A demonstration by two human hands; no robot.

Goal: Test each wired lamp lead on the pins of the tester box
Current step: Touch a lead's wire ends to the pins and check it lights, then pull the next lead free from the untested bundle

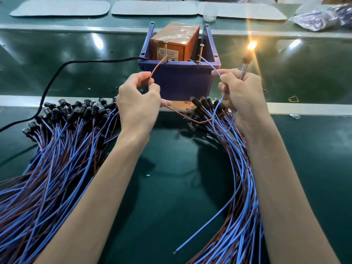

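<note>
The tester box (pixel 179 79) is a blue bin holding an orange unit (pixel 172 44), with a left screw pin (pixel 166 51) and a right screw pin (pixel 200 53) standing at its front rim. My left hand (pixel 139 100) pinches a brown lead (pixel 157 70) whose tip touches the left pin. My right hand (pixel 242 92) grips a blue lead (pixel 211 66) reaching the right pin, together with the lamp's wires. The small lamp (pixel 251 46) above that hand glows bright orange.
A pile of wired lamps (pixel 62 130) with blue and brown leads fans out on the left, another pile (pixel 234 168) curves along the right. A black power cable (pixel 57 77) runs left from the box. Grey mats (pixel 152 7) and a plastic bag (pixel 323 18) lie at the back.
</note>
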